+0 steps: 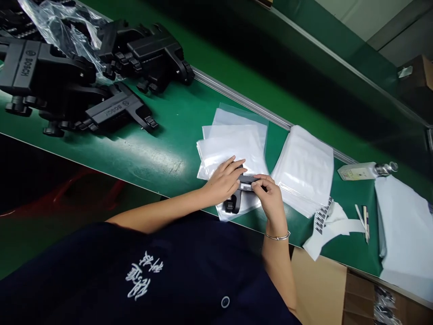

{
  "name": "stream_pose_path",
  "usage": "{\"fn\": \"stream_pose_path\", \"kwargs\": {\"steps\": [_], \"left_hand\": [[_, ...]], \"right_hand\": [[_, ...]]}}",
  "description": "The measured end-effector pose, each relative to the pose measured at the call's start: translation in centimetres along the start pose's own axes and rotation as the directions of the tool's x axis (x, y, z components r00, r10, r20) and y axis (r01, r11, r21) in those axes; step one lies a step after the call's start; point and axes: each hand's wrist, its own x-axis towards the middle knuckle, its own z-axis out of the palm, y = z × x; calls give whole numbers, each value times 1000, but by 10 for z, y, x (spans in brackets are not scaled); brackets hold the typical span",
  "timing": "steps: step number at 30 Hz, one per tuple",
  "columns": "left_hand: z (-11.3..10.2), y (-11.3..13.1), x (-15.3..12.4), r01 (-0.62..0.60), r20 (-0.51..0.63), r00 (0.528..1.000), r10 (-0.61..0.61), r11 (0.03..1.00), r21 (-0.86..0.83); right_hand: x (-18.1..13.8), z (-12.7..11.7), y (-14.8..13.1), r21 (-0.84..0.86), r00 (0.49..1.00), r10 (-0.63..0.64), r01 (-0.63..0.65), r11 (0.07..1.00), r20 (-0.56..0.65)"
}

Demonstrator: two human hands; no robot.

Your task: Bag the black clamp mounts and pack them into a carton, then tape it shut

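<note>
A black plastic bracket (234,198) lies on top of clear plastic bags (233,142) on the green bench. My left hand (223,181) rests over its left side, fingers stretched out and slightly spread, partly hiding it. A small white label (246,186) shows on the bracket's upper face. At the label's right end, the thumb and forefinger of my right hand (269,195) are pinched together, touching both label and bracket. What sits under the right fingertips is mostly hidden.
More black brackets (115,108) are heaped at the left beside crumpled clear plastic (67,31). To the right are another bag stack (306,167), a label strip (324,225), a bottle (358,171), pens (366,223) and white sheets (406,230). A metal rail (237,97) runs along the back.
</note>
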Motion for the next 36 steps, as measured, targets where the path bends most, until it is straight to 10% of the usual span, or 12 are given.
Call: {"fn": "stream_pose_path", "kwargs": {"steps": [15, 21, 28, 36], "left_hand": [[-2, -3, -5, -92, -92, 991, 94, 995, 24], [-20, -9, -4, -282, 161, 951, 264, 955, 97], [-58, -3, 37, -389, 530, 782, 329, 921, 1], [-36, 18, 59, -587, 529, 674, 515, 808, -38]], "right_hand": [[0, 2, -1, -48, 1000, -12, 12, 999, -6], [-4, -10, -1, -56, 999, -29, 28, 998, -14], [-20, -42, 17, -265, 973, -178, 212, 941, 145], [-16, -35, 25, -438, 960, -241, 279, 855, 142]]}}
